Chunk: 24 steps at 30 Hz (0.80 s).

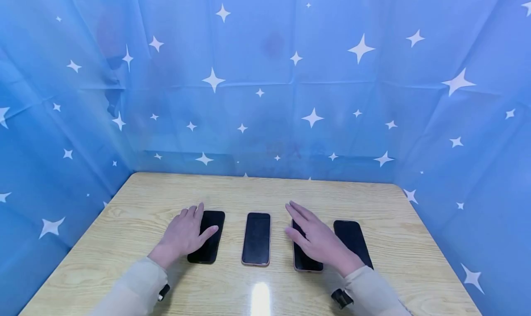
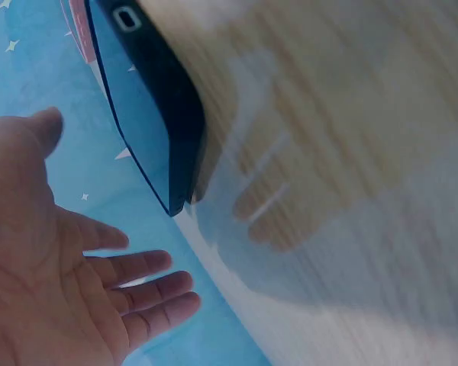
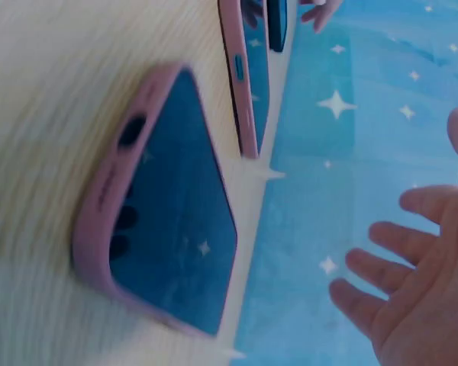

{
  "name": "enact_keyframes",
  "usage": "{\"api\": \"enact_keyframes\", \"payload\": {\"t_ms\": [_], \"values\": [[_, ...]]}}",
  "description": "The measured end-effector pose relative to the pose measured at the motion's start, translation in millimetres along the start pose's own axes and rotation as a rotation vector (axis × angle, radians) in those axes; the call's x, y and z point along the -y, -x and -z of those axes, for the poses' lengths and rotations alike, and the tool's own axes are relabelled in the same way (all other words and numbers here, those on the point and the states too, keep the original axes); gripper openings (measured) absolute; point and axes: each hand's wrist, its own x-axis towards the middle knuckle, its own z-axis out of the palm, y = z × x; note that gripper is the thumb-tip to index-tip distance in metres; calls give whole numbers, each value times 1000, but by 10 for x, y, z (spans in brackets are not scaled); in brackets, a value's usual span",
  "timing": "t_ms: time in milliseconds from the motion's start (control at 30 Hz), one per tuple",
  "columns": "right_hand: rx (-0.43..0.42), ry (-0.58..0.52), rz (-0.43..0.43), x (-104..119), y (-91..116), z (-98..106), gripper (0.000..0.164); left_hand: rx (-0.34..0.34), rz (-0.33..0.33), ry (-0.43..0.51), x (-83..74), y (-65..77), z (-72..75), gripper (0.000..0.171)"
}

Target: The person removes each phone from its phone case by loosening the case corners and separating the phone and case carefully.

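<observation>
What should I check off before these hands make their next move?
1. Leftmost phone, second phone, third phone and rightmost phone lying flat on the table: ok, all face up.
2. Left hand holding nothing: ok, fingers extended.
3. Right hand holding nothing: ok, fingers extended.
4. Hands apart from the phones: ok, each wrist view shows a gap.
5. Every phone fully visible from the head camera: not ok; the left hand covers part of the leftmost phone, the right hand part of the third.
6. Phones switched on: cannot tell, all look dark.
</observation>
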Motion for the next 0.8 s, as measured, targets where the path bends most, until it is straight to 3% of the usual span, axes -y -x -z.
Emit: {"api": "enact_keyframes", "payload": {"t_ms": [200, 433, 800], "values": [[37, -95, -38, 127, -61, -117, 63, 3, 27, -15, -36, 24, -47, 89], [11, -162, -85, 294, -141, -234, 57, 64, 72, -23, -69, 44, -94, 93], [67, -232, -47, 408, -255, -466, 62, 84, 107, 4, -142, 23, -104, 90]]}}
